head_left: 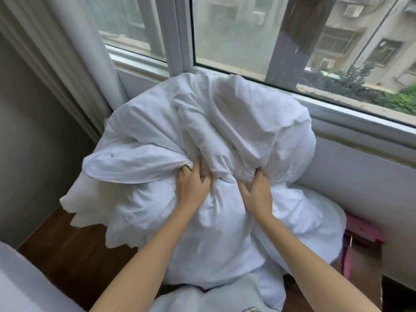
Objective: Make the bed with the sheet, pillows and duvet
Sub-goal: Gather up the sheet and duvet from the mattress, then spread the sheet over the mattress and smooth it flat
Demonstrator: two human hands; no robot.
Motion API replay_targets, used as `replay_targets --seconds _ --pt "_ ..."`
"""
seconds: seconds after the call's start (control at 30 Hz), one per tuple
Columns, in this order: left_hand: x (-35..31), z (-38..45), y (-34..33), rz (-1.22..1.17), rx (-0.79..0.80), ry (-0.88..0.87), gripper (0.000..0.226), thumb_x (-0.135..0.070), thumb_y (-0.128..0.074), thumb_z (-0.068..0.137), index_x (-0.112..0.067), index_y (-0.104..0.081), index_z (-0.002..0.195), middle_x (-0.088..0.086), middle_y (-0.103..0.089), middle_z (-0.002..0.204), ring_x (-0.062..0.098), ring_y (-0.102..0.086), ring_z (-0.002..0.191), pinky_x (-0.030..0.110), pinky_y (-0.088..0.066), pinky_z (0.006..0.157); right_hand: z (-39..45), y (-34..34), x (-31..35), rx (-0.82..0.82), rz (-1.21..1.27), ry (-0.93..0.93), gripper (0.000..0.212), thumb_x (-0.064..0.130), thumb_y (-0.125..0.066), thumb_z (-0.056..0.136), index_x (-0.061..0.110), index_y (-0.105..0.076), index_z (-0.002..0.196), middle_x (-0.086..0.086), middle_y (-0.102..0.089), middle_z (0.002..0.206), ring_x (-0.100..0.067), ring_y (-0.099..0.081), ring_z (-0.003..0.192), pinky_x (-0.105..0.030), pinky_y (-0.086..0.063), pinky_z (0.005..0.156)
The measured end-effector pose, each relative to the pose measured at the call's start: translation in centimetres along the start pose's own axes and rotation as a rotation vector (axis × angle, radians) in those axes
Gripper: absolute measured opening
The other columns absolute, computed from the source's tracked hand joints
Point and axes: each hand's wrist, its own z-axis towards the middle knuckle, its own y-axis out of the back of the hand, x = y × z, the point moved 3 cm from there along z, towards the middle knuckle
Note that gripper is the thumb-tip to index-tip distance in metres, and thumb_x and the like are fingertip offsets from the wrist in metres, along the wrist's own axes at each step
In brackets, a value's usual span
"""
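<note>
Both hands grip, seemingly, duvet

White duvet, perhaps with other bedding, bunched high below the window.

Both arms outstretched; left hand, right hand clenched (fingers curled in).
</note>
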Motion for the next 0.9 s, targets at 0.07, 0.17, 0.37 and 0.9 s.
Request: replay_targets --seconds 0.07,0.17,0.37,0.9 --pt "0.3 -2.9 -0.3 0.0 -0.03 0.03 0.062 -0.036 -0.063 0.088 -0.019 -0.045 0.145 0.023 -0.049 0.117 0.039 -0.048 0.11 0.043 -0.038 0.092 -1.3 1.0 -0.7 0.031 0.023 0.071 0.071 0.031 -0.066 0.087 -0.002 -0.035 0.141 -0.022 -0.053 0.121 -0.038 -0.047 0.115 -0.043 -0.039 0.096" --pt "1.2 -8.6 -1.3 -0.017 -0.077 0.083 0.061 -0.035 -0.065 0.088 -0.017 -0.046 0.144 0.024 -0.039 0.141 0.037 -0.038 0.131 0.041 -0.03 0.105 -4.2 2.5 -2.0 0.061 0.072 0.183 0.07 0.028 -0.068 0.088 -0.002 -0.036 0.143 -0.022 -0.045 0.139 -0.038 -0.04 0.129 -0.04 -0.029 0.11" --pt "3.5 -25.7 -4.8 -0.175 -0.042 0.395 0.064 -0.047 -0.048 0.097 -0.031 -0.022 0.153 0.0 -0.013 0.16 0.02 -0.015 0.145 0.041 -0.03 0.111 -12.5 4.6 -5.1 0.208 0.102 0.5 0.061 0.022 -0.067 0.089 -0.003 -0.041 0.139 -0.022 -0.043 0.141 -0.037 -0.036 0.134 -0.037 -0.025 0.111" --pt "1.4 -71.6 -11.9 -0.351 -0.36 1.426 0.051 -0.035 -0.049 0.099 -0.022 -0.039 0.147 -0.001 -0.04 0.15 0.017 -0.042 0.135 0.031 -0.039 0.106 -40.8 -0.7 -8.5 1.134 -0.114 1.206 0.053 0.033 -0.058 0.095 0.009 -0.043 0.14 -0.009 -0.045 0.144 -0.023 -0.037 0.135 -0.036 -0.036 0.108"
